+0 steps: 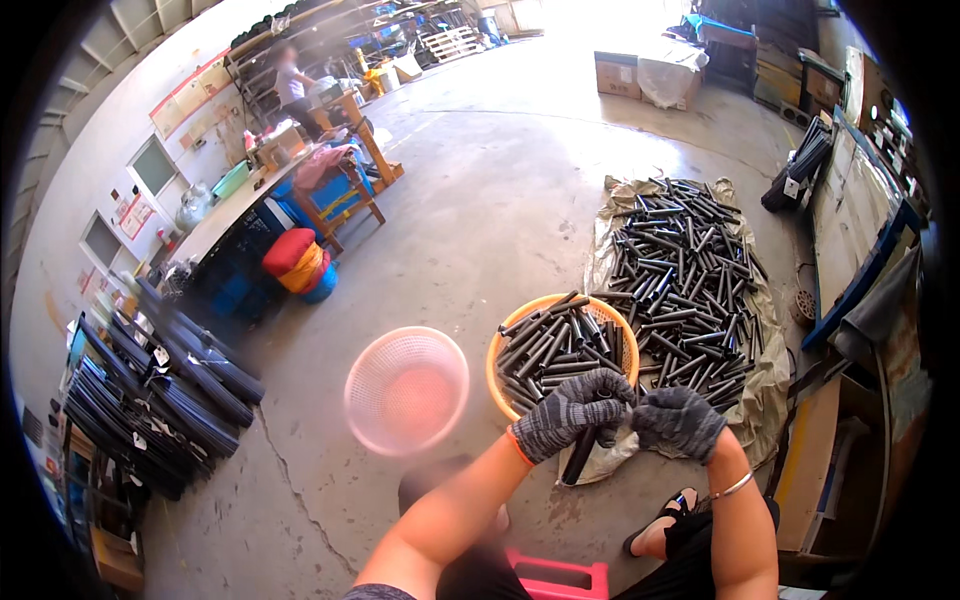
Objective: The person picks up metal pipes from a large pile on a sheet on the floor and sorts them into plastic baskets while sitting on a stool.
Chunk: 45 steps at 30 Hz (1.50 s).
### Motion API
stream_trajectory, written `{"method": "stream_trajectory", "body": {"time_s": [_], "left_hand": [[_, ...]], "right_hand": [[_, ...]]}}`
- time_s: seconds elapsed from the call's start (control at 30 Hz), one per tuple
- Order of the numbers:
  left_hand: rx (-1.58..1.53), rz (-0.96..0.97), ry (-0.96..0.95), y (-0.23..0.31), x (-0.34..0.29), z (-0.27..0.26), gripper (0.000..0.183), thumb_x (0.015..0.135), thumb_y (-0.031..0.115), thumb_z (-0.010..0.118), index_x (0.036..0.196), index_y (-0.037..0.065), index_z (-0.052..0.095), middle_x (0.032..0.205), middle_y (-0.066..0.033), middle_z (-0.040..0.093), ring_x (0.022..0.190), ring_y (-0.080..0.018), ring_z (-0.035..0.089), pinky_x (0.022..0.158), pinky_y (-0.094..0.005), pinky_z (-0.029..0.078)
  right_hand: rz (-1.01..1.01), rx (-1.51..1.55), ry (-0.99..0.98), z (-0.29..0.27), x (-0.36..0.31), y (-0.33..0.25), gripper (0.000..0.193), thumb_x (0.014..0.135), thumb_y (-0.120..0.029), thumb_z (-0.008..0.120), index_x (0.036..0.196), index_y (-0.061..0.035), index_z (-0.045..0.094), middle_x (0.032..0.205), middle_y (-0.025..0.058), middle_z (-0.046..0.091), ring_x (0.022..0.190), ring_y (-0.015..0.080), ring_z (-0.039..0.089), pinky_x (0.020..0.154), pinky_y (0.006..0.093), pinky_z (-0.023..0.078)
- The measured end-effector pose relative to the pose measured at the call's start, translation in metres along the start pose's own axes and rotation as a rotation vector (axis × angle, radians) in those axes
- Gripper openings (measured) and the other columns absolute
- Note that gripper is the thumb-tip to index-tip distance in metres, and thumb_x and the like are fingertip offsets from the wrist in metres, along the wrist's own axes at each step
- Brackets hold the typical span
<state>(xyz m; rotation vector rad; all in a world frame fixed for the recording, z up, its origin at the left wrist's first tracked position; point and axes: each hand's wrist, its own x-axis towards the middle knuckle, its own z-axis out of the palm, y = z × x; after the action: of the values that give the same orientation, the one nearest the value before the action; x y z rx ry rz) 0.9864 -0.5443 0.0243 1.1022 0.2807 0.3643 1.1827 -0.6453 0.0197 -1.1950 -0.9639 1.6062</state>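
My left hand [568, 412], in a grey knit glove with an orange cuff, grips a short black tube [581, 452] that points down toward the floor. In a matching glove, my right hand [678, 422] is closed on the same tube's upper end, right beside the left. Just beyond both hands stands an orange basket [497, 352] filled with several black tubes. A large heap of the same black tubes [685, 275] lies on a pale sheet [612, 215] behind and right of the basket.
An empty pink mesh basket [407, 390] sits on the concrete floor to the left. Bundles of long black rods [165, 390] lie at far left. A workbench [235, 205], stools and a distant person [291, 85] stand at the back left. Boards and boxes line the right side.
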Motion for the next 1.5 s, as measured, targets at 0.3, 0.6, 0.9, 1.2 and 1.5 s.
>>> {"method": "stream_trajectory", "body": {"time_s": [0.3, 0.6, 0.9, 1.2, 1.5], "left_hand": [[-0.006, 0.009, -0.225, 0.010, -0.009, 0.009, 0.027, 0.084, 0.009, 0.065, 0.108, 0.003, 0.057, 0.083, -0.0047, 0.062, 0.071, -0.0121, 0.062, 0.056, -0.0236, 0.053], [0.037, -0.046, -0.199, 0.018, -0.009, 0.007, 0.029, 0.083, 0.010, 0.065, 0.109, 0.003, 0.057, 0.083, -0.0052, 0.061, 0.064, -0.0103, 0.061, 0.043, -0.0186, 0.050], [0.081, -0.185, -0.236, 0.019, -0.008, 0.008, 0.022, 0.087, 0.011, 0.062, 0.107, 0.003, 0.057, 0.081, -0.0032, 0.059, 0.070, -0.0099, 0.061, 0.049, -0.0211, 0.050], [0.095, -0.042, -0.109, 0.013, -0.003, 0.007, 0.031, 0.087, 0.022, 0.064, 0.112, 0.005, 0.055, 0.069, 0.0016, 0.053, 0.052, -0.0057, 0.051, 0.047, -0.0191, 0.043], [0.200, -0.141, -0.035, 0.004, -0.002, 0.007, 0.018, 0.089, 0.018, 0.061, 0.101, 0.005, 0.061, 0.069, -0.0012, 0.058, 0.052, -0.0077, 0.051, 0.048, -0.0208, 0.042]], "right_hand": [[-0.730, 0.898, 0.448, -0.013, 0.003, -0.036, 0.025, 0.093, -0.023, 0.053, 0.109, -0.0038, 0.057, 0.101, 0.0114, 0.062, 0.105, 0.0228, 0.056, 0.095, 0.0382, 0.041], [-0.351, -0.614, -0.005, 0.011, -0.012, -0.005, 0.037, 0.075, -0.022, 0.075, 0.105, -0.0053, 0.060, 0.086, 0.0064, 0.062, 0.081, 0.0174, 0.060, 0.075, 0.0317, 0.049], [-0.777, -0.234, 0.289, -0.008, 0.002, -0.039, 0.029, 0.093, -0.010, 0.049, 0.120, -0.0008, 0.051, 0.121, 0.0101, 0.057, 0.112, 0.0175, 0.052, 0.100, 0.0323, 0.040], [-0.394, -0.064, -0.054, -0.011, -0.009, -0.004, 0.018, 0.085, -0.026, 0.061, 0.091, -0.0095, 0.062, 0.084, 0.0037, 0.063, 0.084, 0.0212, 0.060, 0.084, 0.0349, 0.048], [-0.709, -0.773, 0.306, -0.038, -0.005, -0.030, 0.046, 0.090, -0.031, 0.059, 0.123, -0.0005, 0.050, 0.126, 0.0140, 0.052, 0.115, 0.0244, 0.051, 0.105, 0.0343, 0.036]]}}
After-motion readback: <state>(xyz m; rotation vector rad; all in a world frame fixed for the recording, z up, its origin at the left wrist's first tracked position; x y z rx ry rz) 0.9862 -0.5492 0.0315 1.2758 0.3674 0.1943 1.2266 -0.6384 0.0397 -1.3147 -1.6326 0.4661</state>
